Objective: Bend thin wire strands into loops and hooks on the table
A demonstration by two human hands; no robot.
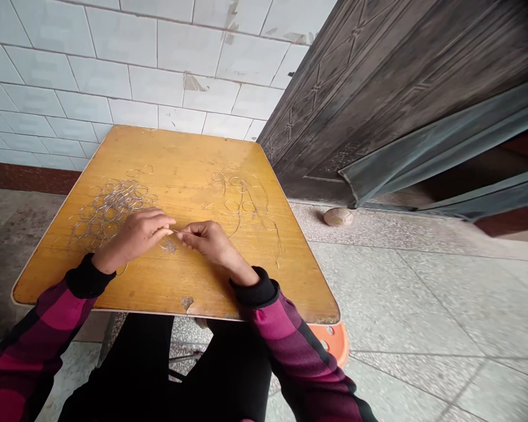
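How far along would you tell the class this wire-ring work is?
Done: a patch of rings, apparently linked, lies on the left of the table. In hand: the left hand and right hand pinch a thin wire between them, just above the tabletop. Left: the loose wire loops on the table's right side look unworked, so it appears partway through.

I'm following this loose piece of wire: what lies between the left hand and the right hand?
In the head view, a thin wire crosses the gap between the left hand and the right hand. Just below it is a worn patch on the wooden tabletop.
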